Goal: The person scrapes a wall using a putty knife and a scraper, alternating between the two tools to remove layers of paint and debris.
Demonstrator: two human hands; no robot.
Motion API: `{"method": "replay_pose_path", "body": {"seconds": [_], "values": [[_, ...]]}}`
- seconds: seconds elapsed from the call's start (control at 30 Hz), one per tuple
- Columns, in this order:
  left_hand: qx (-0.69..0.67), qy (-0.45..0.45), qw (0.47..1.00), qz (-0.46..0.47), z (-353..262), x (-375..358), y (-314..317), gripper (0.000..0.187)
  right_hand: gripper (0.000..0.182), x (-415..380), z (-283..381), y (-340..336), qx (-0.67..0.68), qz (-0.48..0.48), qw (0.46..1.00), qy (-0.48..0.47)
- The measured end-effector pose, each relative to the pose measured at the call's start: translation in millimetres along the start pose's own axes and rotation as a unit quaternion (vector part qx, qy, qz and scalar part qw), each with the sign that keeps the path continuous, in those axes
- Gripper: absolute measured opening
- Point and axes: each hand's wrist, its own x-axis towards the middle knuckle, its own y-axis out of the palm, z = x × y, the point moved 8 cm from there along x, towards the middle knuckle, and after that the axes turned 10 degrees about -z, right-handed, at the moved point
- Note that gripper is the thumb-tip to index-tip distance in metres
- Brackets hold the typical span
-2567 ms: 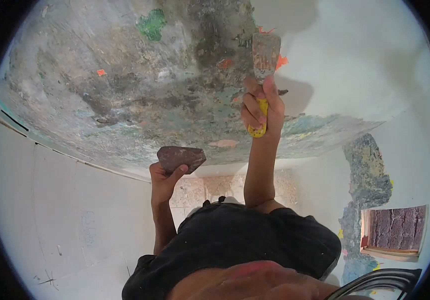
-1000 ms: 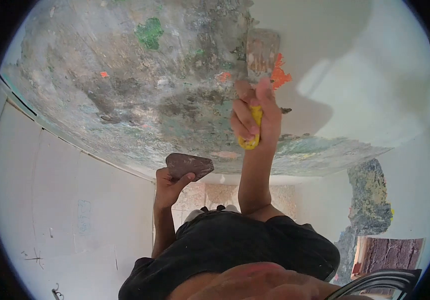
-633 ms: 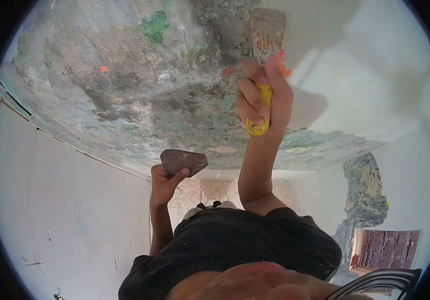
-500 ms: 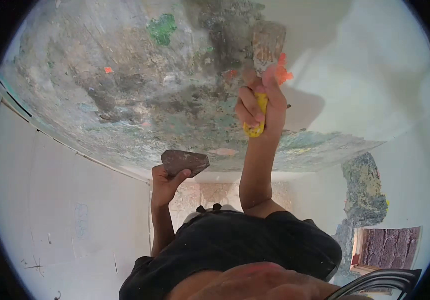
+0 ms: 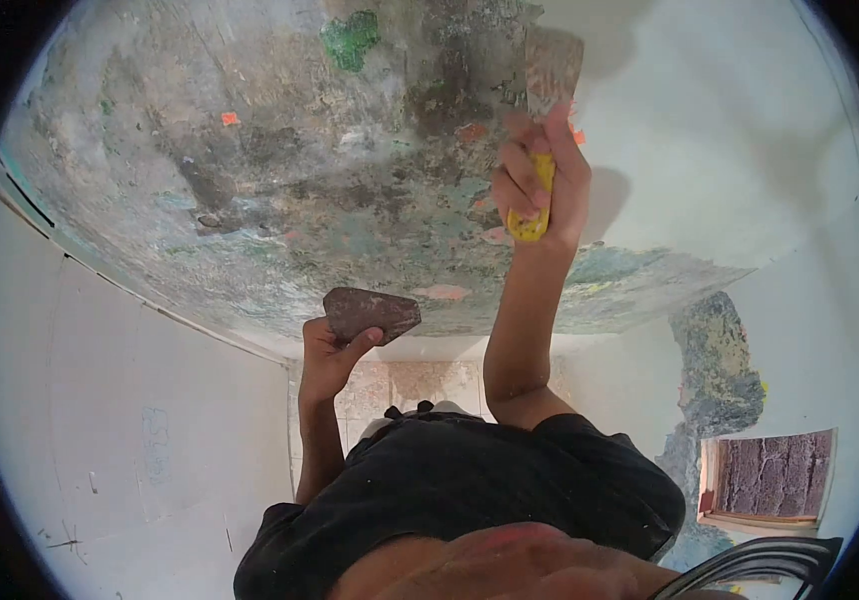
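My right hand (image 5: 547,185) is wrapped round the yellow handle (image 5: 533,205) of a scraper, whose broad, stained blade (image 5: 553,70) lies against the wall at the border between bare, mottled plaster (image 5: 330,190) and pale paint (image 5: 710,170). A bit of orange shows beside the blade. Lower and to the left, my left hand (image 5: 330,360) grips a flat brown plate with angled corners (image 5: 370,314), thumb on its near face. The plate is held apart from the scraper.
A white wall (image 5: 180,400) with faint marks stands on the left. At the right are a peeled grey patch (image 5: 718,370) and a small framed opening (image 5: 772,478) with dark brickwork behind. Tiled floor (image 5: 420,380) shows beyond my dark shirt.
My right hand and the scraper have moved up and slightly right. My left hand still holds the brown plate in nearly the same place. The view has shifted slightly.
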Motion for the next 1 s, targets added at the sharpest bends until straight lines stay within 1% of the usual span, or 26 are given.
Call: {"method": "replay_pose_path", "body": {"seconds": [0.17,0.27,0.37,0.57,0.67,0.77,0.87,1.0], "values": [[-0.014,-0.002,1.0,0.002,-6.2,-0.4,3.8,0.015,0.032,7.6,7.1,14.8,0.006,0.045,0.999,0.021],[-0.009,0.006,1.0,0.004,-7.3,-2.2,1.3,0.014,0.032,-4.3,2.0,4.8,-0.056,0.001,0.998,-0.02],[-0.016,0.015,1.0,0.008,-6.5,-0.6,-1.3,0.013,0.032,4.4,8.1,15.5,-0.03,0.021,0.999,-0.006],[-0.021,0.02,1.0,0.008,-11.6,4.8,-0.3,0.012,0.031,-1.7,2.6,7.0,-0.024,0.013,1.0,0.0],[-0.009,0.013,1.0,0.009,-9.7,2.3,1.7,0.013,0.032,5.1,9.5,25.6,-0.03,0.023,0.999,0.029],[-0.009,0.017,1.0,0.019,-6.1,1.6,0.8,0.014,0.032,-0.2,0.3,9.0,-0.028,0.022,0.999,0.019],[-0.028,0.023,0.999,0.017,-10.0,4.6,2.5,0.013,0.033,8.0,7.4,22.9,-0.057,0.035,0.998,0.021],[-0.017,0.012,0.999,0.027,-6.6,2.6,6.5,0.013,0.035,3.0,2.0,6.1,-0.051,0.016,0.997,0.05]]}}
